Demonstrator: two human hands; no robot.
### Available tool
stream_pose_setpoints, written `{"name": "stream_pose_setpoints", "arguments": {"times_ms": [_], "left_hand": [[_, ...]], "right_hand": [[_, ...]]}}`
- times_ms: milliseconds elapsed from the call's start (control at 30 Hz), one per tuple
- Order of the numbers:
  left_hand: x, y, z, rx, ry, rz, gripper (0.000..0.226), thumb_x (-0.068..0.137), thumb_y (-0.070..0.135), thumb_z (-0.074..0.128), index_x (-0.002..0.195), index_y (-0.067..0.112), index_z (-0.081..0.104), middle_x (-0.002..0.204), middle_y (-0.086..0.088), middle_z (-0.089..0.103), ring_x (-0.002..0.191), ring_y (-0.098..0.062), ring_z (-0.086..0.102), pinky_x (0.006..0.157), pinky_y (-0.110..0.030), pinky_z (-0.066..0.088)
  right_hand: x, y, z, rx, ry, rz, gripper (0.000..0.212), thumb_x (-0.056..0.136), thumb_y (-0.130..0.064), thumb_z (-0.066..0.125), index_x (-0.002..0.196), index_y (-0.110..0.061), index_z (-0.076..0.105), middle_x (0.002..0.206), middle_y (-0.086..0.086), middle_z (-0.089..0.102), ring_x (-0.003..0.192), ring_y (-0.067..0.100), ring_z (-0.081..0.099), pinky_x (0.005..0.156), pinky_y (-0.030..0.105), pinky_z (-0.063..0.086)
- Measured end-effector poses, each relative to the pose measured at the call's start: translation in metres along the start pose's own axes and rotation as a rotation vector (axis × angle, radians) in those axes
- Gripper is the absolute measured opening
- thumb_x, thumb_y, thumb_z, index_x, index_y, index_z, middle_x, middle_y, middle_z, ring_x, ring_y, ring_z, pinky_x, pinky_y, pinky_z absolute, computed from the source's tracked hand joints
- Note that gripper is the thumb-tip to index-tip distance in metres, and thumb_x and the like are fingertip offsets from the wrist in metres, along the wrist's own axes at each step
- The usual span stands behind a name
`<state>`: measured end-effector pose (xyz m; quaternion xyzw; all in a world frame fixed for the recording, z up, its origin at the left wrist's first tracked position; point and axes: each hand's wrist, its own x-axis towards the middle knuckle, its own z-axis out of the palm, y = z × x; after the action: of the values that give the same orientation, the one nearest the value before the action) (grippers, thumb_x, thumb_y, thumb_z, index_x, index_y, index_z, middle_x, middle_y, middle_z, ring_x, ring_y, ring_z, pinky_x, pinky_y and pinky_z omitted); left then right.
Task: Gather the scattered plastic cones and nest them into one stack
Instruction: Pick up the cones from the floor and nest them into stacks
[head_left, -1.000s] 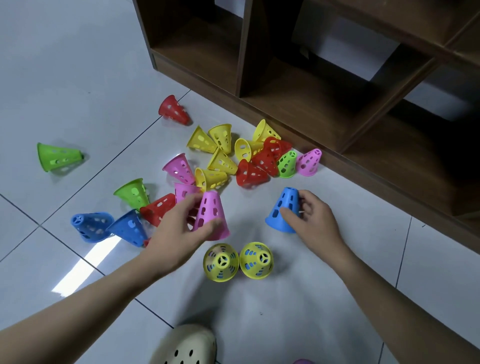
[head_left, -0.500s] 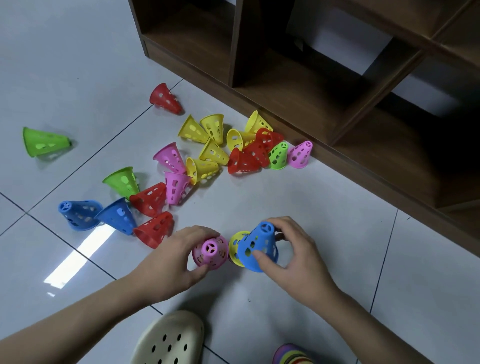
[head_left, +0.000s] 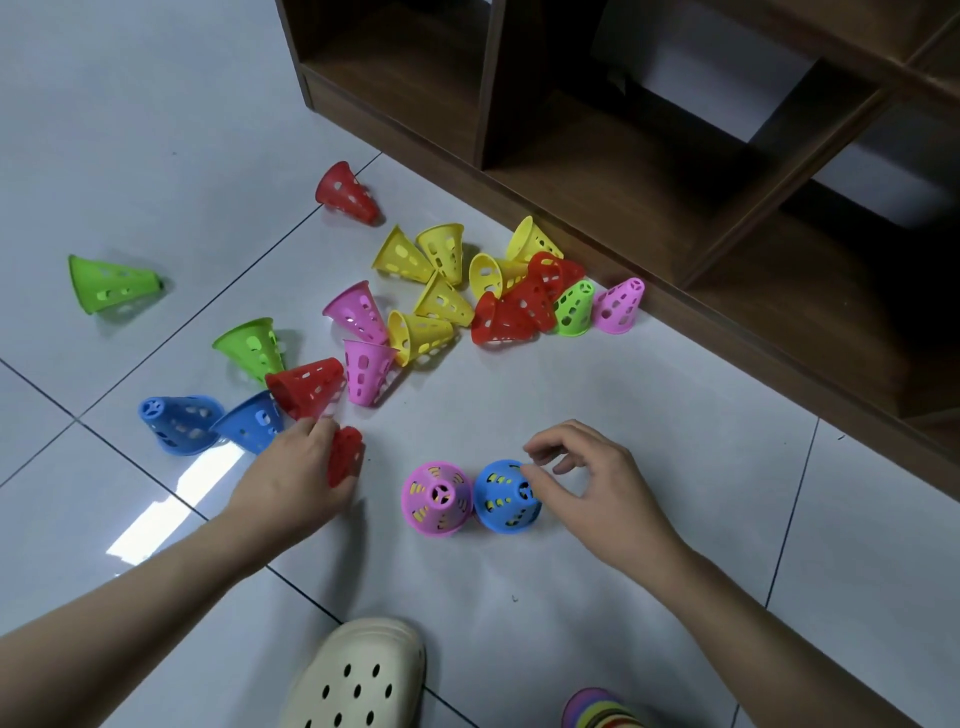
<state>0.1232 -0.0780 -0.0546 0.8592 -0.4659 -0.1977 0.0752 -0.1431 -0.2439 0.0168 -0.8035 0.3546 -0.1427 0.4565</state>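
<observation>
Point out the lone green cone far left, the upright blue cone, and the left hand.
lone green cone (head_left: 111, 283), head view, side wall
upright blue cone (head_left: 506, 498), head view, side wall
left hand (head_left: 298, 480), head view, back

The pink cone (head_left: 437, 498) and blue cone (head_left: 506, 496) now stand released over yellow ones; the left hand (head_left: 296, 475) now grips a red cone (head_left: 345, 454), the right hand (head_left: 587, 480) opens beside the blue.

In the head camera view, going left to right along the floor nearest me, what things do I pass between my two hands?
Left hand gripping a red cone → pink cone standing upright over a yellow one → blue cone, also over yellow → right hand, fingertips at the blue cone's top.
</observation>
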Motion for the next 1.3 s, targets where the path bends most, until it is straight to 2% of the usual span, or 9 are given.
{"name": "stream_pose_setpoints", "arguments": {"times_ms": [133,300,433,633,733,800,933,1133,1300], "left_hand": [[0.000,0.006,-0.002,-0.166,-0.095,-0.068,0.029,0.080,0.043,0.072,0.083,0.017,0.059,0.081,-0.001,0.059,0.073,-0.020,0.058,0.066,-0.036,0.050],[-0.010,0.036,-0.028,-0.624,0.127,-0.045,0.027,0.083,0.025,0.077,0.107,0.029,0.065,0.097,0.014,0.069,0.088,-0.001,0.063,0.075,-0.020,0.049],[-0.019,0.062,-0.055,-0.978,0.147,-0.023,0.025,0.084,0.035,0.065,0.109,0.034,0.064,0.100,0.014,0.070,0.091,-0.007,0.066,0.079,-0.021,0.053],[-0.030,0.091,-0.066,-1.169,0.113,0.052,0.033,0.087,0.039,0.062,0.118,0.028,0.064,0.105,0.009,0.069,0.093,-0.009,0.064,0.074,-0.017,0.052],[-0.031,0.096,-0.060,-1.219,0.044,0.070,0.041,0.085,0.045,0.064,0.123,0.030,0.062,0.112,0.006,0.068,0.097,-0.020,0.065,0.076,-0.029,0.056],[-0.033,0.097,-0.057,-1.228,-0.002,0.104,0.039,0.087,0.042,0.066,0.125,0.032,0.061,0.116,0.005,0.067,0.102,-0.019,0.066,0.082,-0.032,0.057],[-0.039,0.095,-0.047,-1.004,-0.013,0.253,0.040,0.090,0.026,0.069,0.129,0.026,0.059,0.122,0.006,0.066,0.117,-0.023,0.062,0.099,-0.034,0.051],[-0.038,0.089,-0.036,-0.694,0.018,0.474,0.040,0.080,0.013,0.078,0.116,0.024,0.063,0.109,0.016,0.062,0.101,-0.013,0.063,0.085,-0.028,0.051],[-0.032,0.086,-0.034,-0.699,0.020,0.464,0.037,0.075,0.014,0.078,0.107,0.024,0.061,0.102,0.014,0.060,0.094,-0.014,0.061,0.080,-0.031,0.052]], "right_hand": [[0.005,0.003,-0.003,0.086,0.029,0.126,0.013,0.088,-0.007,0.071,0.090,-0.019,0.070,0.090,-0.012,0.069,0.087,0.012,0.067,0.077,0.025,0.053],[0.003,0.009,-0.008,0.133,0.050,0.228,0.013,0.089,-0.007,0.070,0.088,-0.020,0.071,0.086,-0.012,0.071,0.081,0.011,0.065,0.074,0.018,0.051],[-0.001,0.013,-0.011,0.130,0.049,0.276,0.014,0.092,-0.009,0.068,0.086,-0.022,0.070,0.086,-0.013,0.071,0.082,0.013,0.066,0.077,0.023,0.053],[0.007,0.019,-0.014,0.143,0.045,0.294,0.011,0.092,-0.010,0.067,0.086,-0.019,0.071,0.081,-0.004,0.072,0.083,0.022,0.068,0.078,0.031,0.054],[0.029,0.030,-0.014,0.117,0.055,0.293,0.009,0.092,-0.012,0.068,0.086,-0.018,0.071,0.079,-0.002,0.071,0.082,0.023,0.068,0.077,0.030,0.054],[0.048,0.040,-0.012,0.069,0.074,0.263,0.007,0.091,-0.013,0.068,0.092,-0.020,0.069,0.091,-0.004,0.069,0.083,0.016,0.066,0.077,0.029,0.053],[0.086,0.061,-0.003,-0.033,0.163,0.184,0.035,0.087,-0.014,0.071,0.119,-0.024,0.059,0.117,-0.009,0.055,0.099,0.007,0.057,0.081,0.031,0.053],[0.144,0.072,0.022,-0.024,0.138,0.112,0.061,0.081,-0.020,0.070,0.138,-0.029,0.050,0.139,-0.010,0.052,0.125,0.012,0.051,0.103,0.042,0.047],[0.179,0.063,0.043,-0.082,0.112,0.212,0.062,0.073,-0.036,0.078,0.130,-0.036,0.054,0.122,-0.006,0.054,0.117,0.021,0.056,0.100,0.043,0.051]]}}
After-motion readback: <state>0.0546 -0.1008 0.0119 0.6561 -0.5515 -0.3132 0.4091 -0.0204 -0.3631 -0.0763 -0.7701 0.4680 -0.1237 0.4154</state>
